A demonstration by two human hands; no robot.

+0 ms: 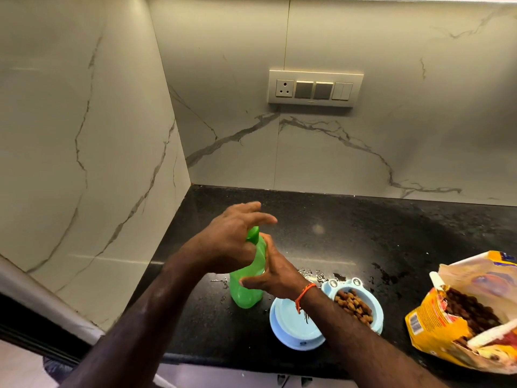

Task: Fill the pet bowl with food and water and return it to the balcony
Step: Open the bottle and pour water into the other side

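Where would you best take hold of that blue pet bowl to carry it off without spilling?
Probably with both hands, one under each outer end of the blue pet bowl, kept level. It is a wide twin dish: kibble fills the right cup, and the left cup seems to hold water. Coming from the counter's front edge looks easiest, since the green bottle and food bag flank it.

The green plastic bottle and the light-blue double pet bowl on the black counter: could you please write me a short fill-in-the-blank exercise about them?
1. The green plastic bottle stands on the ___ stone counter.
2. One compartment of the light-blue double pet bowl holds brown ___.
3. The right hand holds the bottle's ___.
4. The yellow food bag lies ___ at its top.

Missing words: black; kibble; body; open
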